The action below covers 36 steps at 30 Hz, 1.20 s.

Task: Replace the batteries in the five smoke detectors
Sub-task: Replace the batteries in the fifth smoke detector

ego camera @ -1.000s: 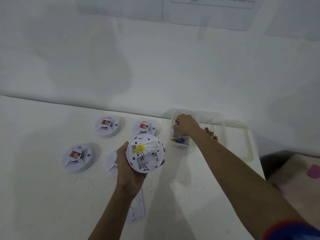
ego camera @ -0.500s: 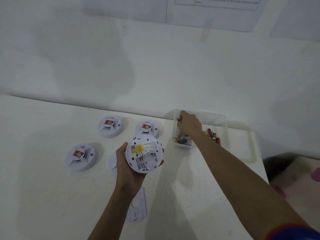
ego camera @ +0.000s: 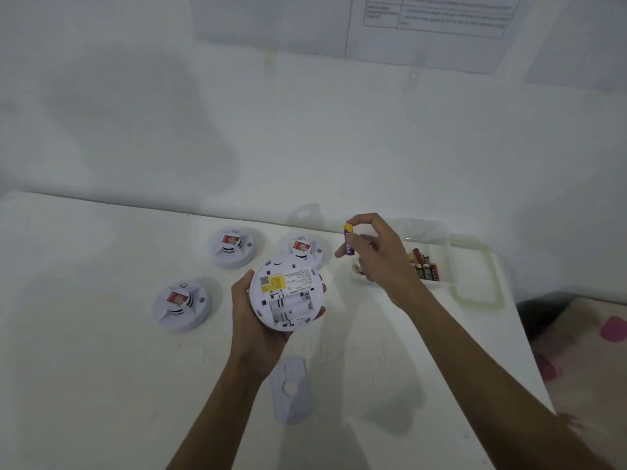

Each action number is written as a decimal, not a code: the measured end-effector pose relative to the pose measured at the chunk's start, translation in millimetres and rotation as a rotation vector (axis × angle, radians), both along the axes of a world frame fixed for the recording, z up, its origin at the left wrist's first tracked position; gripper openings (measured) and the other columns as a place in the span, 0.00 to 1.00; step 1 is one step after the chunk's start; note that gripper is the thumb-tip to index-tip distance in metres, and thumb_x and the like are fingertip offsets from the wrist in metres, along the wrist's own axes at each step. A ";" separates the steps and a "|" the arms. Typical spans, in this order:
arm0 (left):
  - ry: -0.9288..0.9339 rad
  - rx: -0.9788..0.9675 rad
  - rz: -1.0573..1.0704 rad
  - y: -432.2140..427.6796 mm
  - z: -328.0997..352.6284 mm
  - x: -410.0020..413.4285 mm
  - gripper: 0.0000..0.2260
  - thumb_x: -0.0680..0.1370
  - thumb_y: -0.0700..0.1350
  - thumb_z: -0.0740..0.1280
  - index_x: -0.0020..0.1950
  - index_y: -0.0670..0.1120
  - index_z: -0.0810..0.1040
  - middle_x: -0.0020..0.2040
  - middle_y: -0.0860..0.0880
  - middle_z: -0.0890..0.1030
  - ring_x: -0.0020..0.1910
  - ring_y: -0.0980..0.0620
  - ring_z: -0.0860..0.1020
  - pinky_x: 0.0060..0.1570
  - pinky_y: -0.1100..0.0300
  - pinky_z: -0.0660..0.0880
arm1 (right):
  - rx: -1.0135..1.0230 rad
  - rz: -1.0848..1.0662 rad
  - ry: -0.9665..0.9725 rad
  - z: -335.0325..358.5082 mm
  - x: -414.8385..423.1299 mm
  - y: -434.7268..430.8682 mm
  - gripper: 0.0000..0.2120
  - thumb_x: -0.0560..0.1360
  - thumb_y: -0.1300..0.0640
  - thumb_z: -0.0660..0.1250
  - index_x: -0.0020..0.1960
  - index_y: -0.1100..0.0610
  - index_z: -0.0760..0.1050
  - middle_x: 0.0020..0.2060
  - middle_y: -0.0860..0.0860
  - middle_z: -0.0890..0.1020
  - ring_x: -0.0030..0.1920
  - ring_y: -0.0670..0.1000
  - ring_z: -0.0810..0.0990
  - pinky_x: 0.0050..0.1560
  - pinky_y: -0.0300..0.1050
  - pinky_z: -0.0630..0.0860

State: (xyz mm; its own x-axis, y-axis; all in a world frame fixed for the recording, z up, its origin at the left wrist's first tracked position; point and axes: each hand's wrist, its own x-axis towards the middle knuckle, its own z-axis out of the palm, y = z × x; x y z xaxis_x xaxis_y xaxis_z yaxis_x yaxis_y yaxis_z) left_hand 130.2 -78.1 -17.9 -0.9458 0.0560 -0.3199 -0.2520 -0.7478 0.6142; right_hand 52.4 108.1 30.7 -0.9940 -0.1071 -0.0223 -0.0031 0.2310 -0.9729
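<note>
- Battery (ego camera: 348, 240), purple with a yellow cap, is pinched upright between the thumb and fingertips of the right hand (ego camera: 376, 257), in the air just left of the clear plastic bin (ego camera: 441, 244) that holds more batteries.
- Left hand (ego camera: 252, 329) cups the open smoke detector (ego camera: 286, 295) back side up, fingers curled round its rim; the battery bay looks empty.
- Three other detectors (ego camera: 232, 247) sit face up on the tabletop (ego camera: 84, 368); a fifth is not clearly visible behind the held one.
- A flat white cover (ego camera: 291, 390) lies on the tabletop near the left wrist.
- The battery is likely light, stiff and smooth, so it may slip; holding it by the middle of its barrel leaves both ends free to seat.
- The detector shell looks like light, hard plastic; holding it by the rim keeps the bay clear.
</note>
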 end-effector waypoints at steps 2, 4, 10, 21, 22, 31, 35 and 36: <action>-0.025 0.038 -0.026 -9.4 3.7 2.2 0.26 0.80 0.56 0.49 0.55 0.44 0.84 0.58 0.38 0.81 0.55 0.37 0.80 0.48 0.42 0.80 | -0.035 0.015 0.017 13.8 20.6 -15.9 0.05 0.79 0.62 0.62 0.54 0.59 0.69 0.41 0.58 0.85 0.22 0.40 0.71 0.24 0.29 0.62; -0.026 0.081 -0.040 -18.8 9.3 5.7 0.26 0.78 0.57 0.51 0.49 0.46 0.86 0.55 0.40 0.83 0.51 0.40 0.82 0.45 0.45 0.81 | -0.071 0.025 0.052 26.3 39.5 -31.5 0.06 0.79 0.63 0.63 0.54 0.60 0.68 0.43 0.58 0.85 0.22 0.40 0.71 0.25 0.28 0.63; 0.045 0.087 -0.086 -48.5 24.0 17.5 0.26 0.80 0.55 0.49 0.48 0.47 0.86 0.53 0.42 0.84 0.52 0.41 0.82 0.52 0.42 0.77 | -0.033 0.070 0.216 42.1 80.8 -73.5 0.04 0.78 0.63 0.65 0.52 0.59 0.72 0.46 0.51 0.85 0.38 0.40 0.81 0.30 0.28 0.66; 0.034 0.071 -0.093 -91.0 28.0 26.5 0.25 0.81 0.56 0.49 0.51 0.48 0.85 0.52 0.42 0.84 0.48 0.44 0.83 0.43 0.50 0.81 | 0.292 0.188 0.480 27.1 103.5 -127.1 0.08 0.76 0.63 0.68 0.54 0.55 0.78 0.49 0.46 0.82 0.37 0.33 0.75 0.36 0.24 0.66; 0.038 0.074 -0.097 -93.5 27.9 27.0 0.26 0.81 0.56 0.49 0.48 0.49 0.86 0.49 0.43 0.85 0.46 0.45 0.84 0.43 0.49 0.82 | 0.321 0.201 0.520 26.9 104.5 -130.0 0.07 0.76 0.64 0.68 0.53 0.57 0.78 0.50 0.48 0.82 0.37 0.30 0.74 0.37 0.22 0.66; 0.081 0.071 -0.184 -109.8 35.6 28.5 0.22 0.77 0.56 0.54 0.49 0.50 0.86 0.50 0.46 0.84 0.47 0.47 0.83 0.47 0.47 0.80 | 0.526 0.316 0.732 17.4 100.7 -143.3 0.09 0.78 0.58 0.65 0.56 0.53 0.80 0.52 0.45 0.82 0.50 0.43 0.81 0.41 0.40 0.78; 0.068 0.089 -0.194 -112.3 42.9 31.4 0.22 0.77 0.55 0.54 0.42 0.50 0.87 0.43 0.46 0.85 0.40 0.49 0.84 0.36 0.52 0.81 | 0.674 0.364 0.834 17.3 99.2 -146.6 0.10 0.78 0.56 0.64 0.57 0.50 0.80 0.53 0.45 0.81 0.47 0.46 0.81 0.30 0.46 0.76; 0.059 0.089 -0.191 -112.9 43.7 31.8 0.23 0.79 0.55 0.53 0.42 0.50 0.87 0.43 0.46 0.85 0.40 0.48 0.84 0.35 0.52 0.81 | 0.701 0.374 0.849 18.9 98.5 -147.0 0.10 0.78 0.56 0.63 0.57 0.49 0.80 0.53 0.44 0.81 0.44 0.47 0.81 0.28 0.46 0.75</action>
State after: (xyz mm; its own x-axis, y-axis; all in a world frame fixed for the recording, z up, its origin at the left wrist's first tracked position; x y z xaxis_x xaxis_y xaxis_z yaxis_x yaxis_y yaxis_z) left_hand 162.0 -191.0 25.7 -0.9321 0.2616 -0.2505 -0.3602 -0.7419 0.5655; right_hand 151.0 -38.9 49.6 -0.6265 -0.6253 0.4653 -0.7748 0.5646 -0.2845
